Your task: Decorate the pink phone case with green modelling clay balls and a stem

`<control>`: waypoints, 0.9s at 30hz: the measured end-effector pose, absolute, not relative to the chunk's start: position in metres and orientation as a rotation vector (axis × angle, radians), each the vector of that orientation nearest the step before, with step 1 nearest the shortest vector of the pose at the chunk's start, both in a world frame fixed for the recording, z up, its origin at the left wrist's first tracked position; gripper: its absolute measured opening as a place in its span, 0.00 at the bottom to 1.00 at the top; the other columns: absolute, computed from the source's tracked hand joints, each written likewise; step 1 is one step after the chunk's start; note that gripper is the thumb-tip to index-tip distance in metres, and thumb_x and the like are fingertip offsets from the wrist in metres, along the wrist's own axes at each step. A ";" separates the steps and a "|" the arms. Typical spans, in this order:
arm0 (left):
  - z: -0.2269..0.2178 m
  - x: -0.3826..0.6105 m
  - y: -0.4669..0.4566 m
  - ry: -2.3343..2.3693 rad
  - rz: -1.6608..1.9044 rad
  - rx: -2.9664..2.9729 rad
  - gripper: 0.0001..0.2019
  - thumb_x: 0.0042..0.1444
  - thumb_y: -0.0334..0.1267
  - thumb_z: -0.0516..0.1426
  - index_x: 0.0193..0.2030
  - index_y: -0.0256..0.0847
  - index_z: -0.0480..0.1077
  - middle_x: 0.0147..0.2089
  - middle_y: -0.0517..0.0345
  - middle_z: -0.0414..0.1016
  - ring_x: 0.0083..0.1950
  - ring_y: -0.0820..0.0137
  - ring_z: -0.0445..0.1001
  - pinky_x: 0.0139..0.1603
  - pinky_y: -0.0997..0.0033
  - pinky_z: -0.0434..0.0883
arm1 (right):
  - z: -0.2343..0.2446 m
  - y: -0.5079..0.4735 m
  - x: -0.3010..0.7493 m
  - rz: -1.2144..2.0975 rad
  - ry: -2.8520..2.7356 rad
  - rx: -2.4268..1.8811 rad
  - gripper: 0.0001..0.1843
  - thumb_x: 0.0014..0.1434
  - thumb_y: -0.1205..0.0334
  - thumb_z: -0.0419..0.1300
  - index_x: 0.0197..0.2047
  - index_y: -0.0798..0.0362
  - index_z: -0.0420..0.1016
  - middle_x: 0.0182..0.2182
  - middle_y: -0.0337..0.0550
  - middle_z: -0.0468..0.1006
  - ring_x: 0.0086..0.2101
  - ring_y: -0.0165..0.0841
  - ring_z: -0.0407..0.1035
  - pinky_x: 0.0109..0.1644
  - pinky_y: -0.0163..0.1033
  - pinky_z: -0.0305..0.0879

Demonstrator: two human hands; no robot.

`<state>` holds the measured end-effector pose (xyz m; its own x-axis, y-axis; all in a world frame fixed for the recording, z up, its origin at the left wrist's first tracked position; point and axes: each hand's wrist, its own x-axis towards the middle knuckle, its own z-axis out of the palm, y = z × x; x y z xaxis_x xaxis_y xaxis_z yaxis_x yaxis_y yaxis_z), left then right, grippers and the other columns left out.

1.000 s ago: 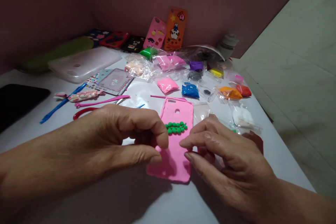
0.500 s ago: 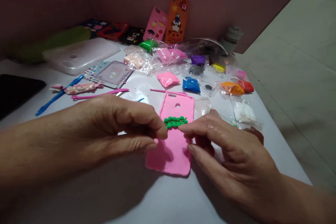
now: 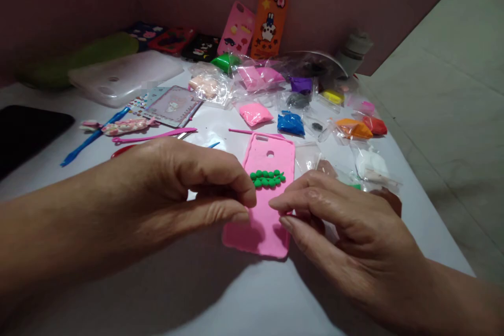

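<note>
A pink phone case (image 3: 271, 226) lies on the white table, covered in what looks like soft clay with a raised rim. Across its middle run two rows of small green clay balls (image 3: 268, 179). Over the case's left edge, my left hand (image 3: 205, 184) is closed in a pinch of thumb and forefinger. My right hand (image 3: 342, 236) pinches likewise above the right edge, its fingertips just below the green rows. Whatever sits between either set of fingertips is too small to make out. A pink clay tool (image 3: 241, 130) lies behind the case.
Bags of coloured clay, among them blue (image 3: 290, 123), pink (image 3: 255, 114) and orange (image 3: 353, 128), spread behind the case. Decorated cases, one orange (image 3: 270, 21), lean on the wall. Left lie a blue tool (image 3: 88, 142), a clear case (image 3: 126, 79) and a black object (image 3: 31, 134).
The view has shifted slightly. My left fingertips have come closer to the right ones over the case, and the green rows show more fully. Both hands stay pinched.
</note>
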<state>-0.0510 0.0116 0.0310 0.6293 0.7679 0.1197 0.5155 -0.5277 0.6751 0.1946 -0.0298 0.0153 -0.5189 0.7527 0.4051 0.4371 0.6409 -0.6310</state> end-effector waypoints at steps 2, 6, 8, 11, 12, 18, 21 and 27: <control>0.027 -0.052 0.011 0.885 0.504 2.261 0.12 0.72 0.40 0.57 0.39 0.53 0.81 0.30 0.79 0.77 0.28 0.85 0.73 0.32 0.88 0.64 | 0.013 -0.030 0.194 0.636 -2.176 -0.939 0.11 0.66 0.78 0.58 0.45 0.61 0.81 0.35 0.45 0.83 0.38 0.27 0.77 0.45 0.30 0.73; 0.019 -0.056 0.010 0.913 0.566 2.316 0.11 0.70 0.37 0.57 0.36 0.52 0.78 0.29 0.78 0.76 0.27 0.83 0.69 0.29 0.86 0.62 | 0.009 -0.030 0.193 0.670 -2.160 -0.977 0.11 0.65 0.78 0.58 0.45 0.60 0.80 0.35 0.44 0.82 0.37 0.28 0.76 0.44 0.32 0.73; 0.017 -0.058 0.009 0.934 0.554 2.324 0.11 0.69 0.36 0.56 0.36 0.52 0.77 0.30 0.77 0.76 0.27 0.81 0.69 0.29 0.84 0.62 | 0.009 -0.029 0.193 0.674 -2.169 -0.974 0.11 0.65 0.79 0.57 0.43 0.60 0.80 0.34 0.44 0.81 0.36 0.28 0.76 0.43 0.31 0.73; 0.015 -0.058 0.007 0.975 0.488 2.274 0.11 0.67 0.34 0.56 0.36 0.51 0.76 0.31 0.75 0.78 0.28 0.79 0.72 0.29 0.81 0.64 | 0.011 -0.029 0.193 0.668 -2.192 -0.963 0.10 0.66 0.78 0.57 0.40 0.59 0.79 0.32 0.44 0.80 0.35 0.28 0.75 0.42 0.31 0.73; 0.015 -0.058 0.007 0.992 0.475 2.260 0.11 0.66 0.33 0.56 0.36 0.51 0.76 0.31 0.74 0.78 0.28 0.78 0.72 0.29 0.80 0.65 | 0.011 -0.029 0.193 0.661 -2.198 -0.958 0.10 0.66 0.77 0.57 0.39 0.59 0.79 0.32 0.44 0.80 0.35 0.28 0.75 0.41 0.31 0.72; 0.016 -0.058 0.008 0.981 0.478 2.267 0.10 0.68 0.39 0.58 0.37 0.53 0.79 0.29 0.74 0.78 0.26 0.78 0.72 0.26 0.81 0.62 | 0.012 -0.030 0.191 0.663 -2.191 -0.951 0.11 0.66 0.77 0.57 0.40 0.60 0.80 0.33 0.46 0.81 0.35 0.28 0.76 0.41 0.31 0.73; 0.018 -0.058 0.008 0.981 0.433 2.227 0.13 0.70 0.46 0.57 0.35 0.50 0.79 0.26 0.74 0.77 0.24 0.79 0.70 0.23 0.83 0.59 | 0.012 -0.030 0.191 0.646 -2.180 -0.953 0.11 0.66 0.78 0.56 0.39 0.58 0.80 0.32 0.45 0.81 0.35 0.28 0.77 0.41 0.30 0.74; 0.021 -0.056 0.007 0.977 0.418 2.203 0.11 0.69 0.39 0.57 0.38 0.50 0.81 0.30 0.75 0.80 0.29 0.80 0.73 0.30 0.85 0.63 | 0.012 -0.029 0.190 0.620 -2.191 -0.962 0.11 0.65 0.78 0.56 0.40 0.55 0.78 0.33 0.43 0.83 0.36 0.29 0.78 0.41 0.31 0.76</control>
